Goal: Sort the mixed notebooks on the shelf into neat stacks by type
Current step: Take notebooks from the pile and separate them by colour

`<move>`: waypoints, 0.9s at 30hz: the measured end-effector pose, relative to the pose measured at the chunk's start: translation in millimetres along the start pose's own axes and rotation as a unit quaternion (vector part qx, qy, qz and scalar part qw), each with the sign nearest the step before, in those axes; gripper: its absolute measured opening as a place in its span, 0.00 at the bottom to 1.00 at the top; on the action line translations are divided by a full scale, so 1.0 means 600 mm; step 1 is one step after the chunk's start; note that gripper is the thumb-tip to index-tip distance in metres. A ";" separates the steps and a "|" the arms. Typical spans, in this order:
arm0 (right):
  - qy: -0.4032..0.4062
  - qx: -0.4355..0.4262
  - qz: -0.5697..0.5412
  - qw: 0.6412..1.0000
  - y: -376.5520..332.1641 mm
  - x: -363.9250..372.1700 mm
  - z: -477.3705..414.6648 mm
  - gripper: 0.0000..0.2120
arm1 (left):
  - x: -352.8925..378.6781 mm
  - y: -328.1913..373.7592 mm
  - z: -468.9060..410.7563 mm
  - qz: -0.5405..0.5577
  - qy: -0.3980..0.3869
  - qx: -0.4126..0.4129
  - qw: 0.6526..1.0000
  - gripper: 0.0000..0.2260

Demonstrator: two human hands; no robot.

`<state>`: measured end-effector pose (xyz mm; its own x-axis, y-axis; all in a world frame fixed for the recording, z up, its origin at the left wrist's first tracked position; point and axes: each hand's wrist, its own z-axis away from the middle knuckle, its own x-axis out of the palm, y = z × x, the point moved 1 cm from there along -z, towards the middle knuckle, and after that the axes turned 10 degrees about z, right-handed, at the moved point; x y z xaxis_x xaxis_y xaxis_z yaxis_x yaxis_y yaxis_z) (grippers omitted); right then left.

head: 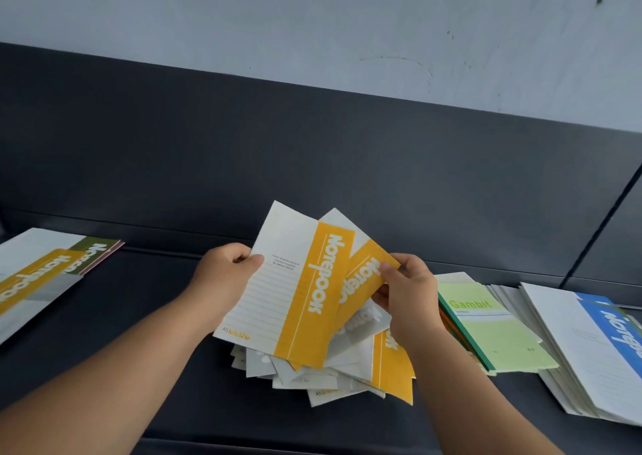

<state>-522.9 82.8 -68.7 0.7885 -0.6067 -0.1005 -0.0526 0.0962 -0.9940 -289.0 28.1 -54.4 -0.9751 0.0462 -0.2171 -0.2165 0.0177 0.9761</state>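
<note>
Dark shelf boards (104, 315) are running under a pale wall, and the single head view is looking down on both forearms reaching over them.

Between the hands, a fanned bunch of yellow-banded notebooks (295, 291) is being lifted off a loose heap of the same kind (333, 374) lying just below and slightly nearer the person. The left hand (225, 277) is gripping the left edge of the front notebook, thumb on the cover, fingers behind. The right hand (406, 298) is pinching the top corner of a second yellow notebook (364, 277) that is sliding out behind the first, tilted to the right.

The long axes of the held notebooks are pointing up and away from the person, leaning rightward, so squaring them would, I judge, call for the right hand to be swinging its copy back leftward against the one in the left hand.

Well off to the left of the left hand, a mixed pile (52, 274) with yellow and olive covers is resting. Just beside the right hand, a green Gambit notebook (486, 329) is topping a stack, and farther right a blue-banded stack (590, 347) is sitting. The right hand is nearer both of these; the sorting looks partly done.
</note>
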 end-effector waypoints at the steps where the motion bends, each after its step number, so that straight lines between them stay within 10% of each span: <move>1: -0.010 0.010 -0.020 1.000 -0.003 0.001 0.001 0.06 | 0.001 0.002 0.000 0.005 0.000 0.003 1.000 0.10; 8: -0.120 0.089 -0.215 0.965 -0.033 0.020 0.007 0.12 | 0.013 0.030 0.001 0.048 0.045 0.036 0.997 0.07; 12: -0.199 0.092 -0.095 0.971 -0.031 0.037 0.018 0.13 | 0.036 0.053 0.006 0.112 0.055 0.041 0.991 0.07; 19: 0.035 0.053 0.008 0.998 -0.047 -0.033 -0.002 0.06 | 0.048 0.025 0.009 -0.141 -0.068 0.005 0.988 0.16; 27: 0.050 0.076 0.045 0.995 -0.048 -0.061 0.010 0.06 | 0.038 -0.004 0.004 -0.323 -0.110 -0.021 0.940 0.07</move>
<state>-546.3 107.0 -36.4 0.7194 -0.6653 -0.1997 -0.0203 0.2672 -0.9634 -310.6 31.8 -62.0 -0.6064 0.2450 -0.7564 -0.7661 0.0745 0.6383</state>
